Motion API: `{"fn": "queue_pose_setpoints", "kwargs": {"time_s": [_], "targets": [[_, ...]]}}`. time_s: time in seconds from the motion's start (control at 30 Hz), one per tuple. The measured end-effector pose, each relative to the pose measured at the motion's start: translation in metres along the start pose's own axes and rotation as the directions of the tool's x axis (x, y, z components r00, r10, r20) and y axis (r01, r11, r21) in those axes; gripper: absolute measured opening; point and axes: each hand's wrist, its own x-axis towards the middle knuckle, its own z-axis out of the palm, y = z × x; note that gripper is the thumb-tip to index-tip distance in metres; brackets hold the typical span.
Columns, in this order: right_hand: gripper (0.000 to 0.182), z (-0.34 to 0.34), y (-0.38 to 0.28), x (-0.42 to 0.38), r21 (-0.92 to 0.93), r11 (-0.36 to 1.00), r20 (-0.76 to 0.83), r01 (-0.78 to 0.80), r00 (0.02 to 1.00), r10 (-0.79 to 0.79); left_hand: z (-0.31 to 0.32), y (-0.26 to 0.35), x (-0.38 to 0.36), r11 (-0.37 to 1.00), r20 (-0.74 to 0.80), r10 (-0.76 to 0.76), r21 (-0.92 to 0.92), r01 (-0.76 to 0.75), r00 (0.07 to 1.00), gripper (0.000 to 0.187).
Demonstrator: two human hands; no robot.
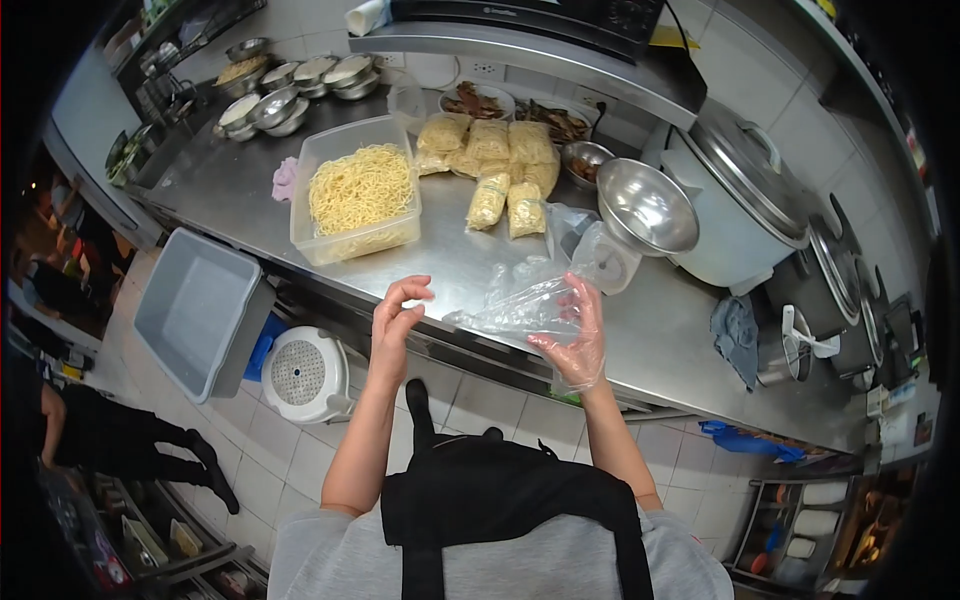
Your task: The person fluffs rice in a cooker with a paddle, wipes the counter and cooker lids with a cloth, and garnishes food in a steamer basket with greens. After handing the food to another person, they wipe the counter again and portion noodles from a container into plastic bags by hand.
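My right hand (570, 335) is at the counter's front edge with a clear plastic bag (510, 303) on it. Film wraps the fingers and reaches down to the wrist, while the rest of the bag stretches left toward my other hand. My left hand (398, 325) is raised with fingers curved and thumb apart, holding nothing. Beyond it, a translucent tub (300, 235) holds a heap of yellow noodles (360, 190). Several filled bags of noodles (488, 140) are piled to the tub's right, and a small scale (605, 258) with a steel bowl (648, 207) on top stands behind my right hand.
Large lidded pots (740, 200) line the right side, near a blue cloth (735, 335). Metal bowls (280, 105) sit at the back left. Below the counter are a grey bin (200, 310) and a white stool (303, 375). Another person's legs (150, 445) show at lower left.
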Motion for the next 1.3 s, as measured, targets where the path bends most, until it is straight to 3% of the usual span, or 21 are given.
{"fn": "queue_pose_setpoints", "kwargs": {"time_s": [0.1,0.2,0.27,0.33,0.43,0.5,0.53,0.6,0.63,0.67,0.73,0.8,0.87,0.93,1.0,1.03,1.1,1.13,1.2,1.23,1.3], "targets": [[0.09,-0.009,-0.006,-0.004,-0.081,0.991,0.083,0.104,0.992,-0.098,0.036,0.021,0.012,0.984,0.058,-0.083,0.164,0.073,0.995,0.016],[0.088,-0.015,-0.01,-0.009,-0.078,0.975,0.107,0.21,0.974,-0.201,0.049,0.006,0.028,0.926,0.364,-0.082,0.371,-0.064,0.928,0.016],[0.086,-0.025,-0.005,-0.011,-0.097,0.982,0.064,0.162,0.986,-0.156,0.038,-0.008,0.039,0.986,0.179,-0.11,0.146,0.084,0.978,0.015],[0.085,-0.031,0.005,-0.014,-0.125,0.97,0.049,0.209,0.978,-0.204,0.035,0.002,0.042,0.968,-0.032,-0.065,0.241,0.071,0.997,0.021],[0.083,-0.033,0.0,-0.013,-0.196,0.946,0.106,0.258,0.965,-0.241,0.054,0.013,0.039,0.948,0.031,-0.011,0.318,0.0,0.999,0.026],[0.082,-0.03,-0.003,-0.013,-0.238,0.933,0.171,0.269,0.957,-0.232,0.069,0.006,0.041,0.771,0.342,0.204,0.521,-0.366,0.917,0.028],[0.082,-0.029,-0.003,-0.013,-0.259,0.912,0.184,0.317,0.944,-0.276,0.068,0.0,0.043,0.77,0.338,0.205,0.524,-0.364,0.919,0.028],[0.082,-0.03,-0.003,-0.013,-0.28,0.887,0.198,0.367,0.926,-0.32,0.066,-0.012,0.05,0.941,0.438,-0.028,0.314,-0.124,0.898,0.027],[0.083,-0.034,-0.002,-0.014,-0.314,0.888,0.19,0.337,0.938,-0.289,0.063,-0.001,0.052,0.924,0.283,-0.138,0.381,0.021,0.949,0.027],[0.084,-0.036,-0.001,-0.016,-0.349,0.886,0.179,0.304,0.95,-0.256,0.057,0.002,0.055,0.924,0.285,-0.139,0.382,0.021,0.948,0.027],[0.084,-0.038,0.006,-0.017,-0.345,0.884,0.183,0.316,0.946,-0.267,0.046,0.01,0.06,0.882,0.04,0.032,0.469,-0.047,0.999,0.032],[0.083,-0.036,0.007,-0.017,-0.337,0.881,0.192,0.332,0.94,-0.281,0.054,0.016,0.059,0.882,0.078,0.043,0.466,-0.075,0.996,0.037],[0.082,-0.033,0.001,-0.016,-0.345,0.875,0.255,0.339,0.931,-0.261,0.071,0.016,0.057,0.716,0.401,0.199,0.564,-0.412,0.894,0.041],[0.082,-0.034,-0.003,-0.016,-0.358,0.859,0.298,0.365,0.917,-0.265,0.074,0.01,0.059,0.712,0.469,0.076,0.592,-0.377,0.88,0.033],[0.082,-0.037,-0.003,-0.017,-0.376,0.842,0.338,0.386,0.903,-0.264,0.069,-0.004,0.071,0.853,0.573,-0.161,0.49,-0.179,0.804,0.022],[0.082,-0.04,0.0,-0.019,-0.398,0.827,0.351,0.396,0.899,-0.262,0.065,-0.004,0.074,0.853,0.577,-0.162,0.489,-0.18,0.801,0.022],[0.082,-0.042,0.002,-0.023,-0.422,0.813,0.36,0.402,0.897,-0.257,0.058,-0.005,0.079,0.954,0.507,-0.193,0.298,0.039,0.84,0.013],[0.078,-0.042,0.002,-0.025,-0.413,0.823,0.332,0.39,0.906,-0.263,0.056,-0.011,0.079,0.954,0.511,-0.194,0.299,0.038,0.838,0.013],[0.075,-0.041,0.007,-0.029,-0.407,0.833,0.3,0.375,0.916,-0.266,0.054,-0.026,0.079,0.979,0.133,0.029,0.199,-0.056,0.991,0.017],[0.069,-0.039,0.014,-0.032,-0.405,0.875,0.225,0.266,0.956,-0.187,0.06,-0.017,0.073,0.979,0.139,0.028,0.198,-0.055,0.99,0.017],[0.064,-0.038,0.021,-0.033,-0.4,0.903,0.143,0.154,0.984,-0.105,0.079,0.016,0.05,0.845,-0.111,0.361,0.46,-0.274,0.926,0.034]]}}
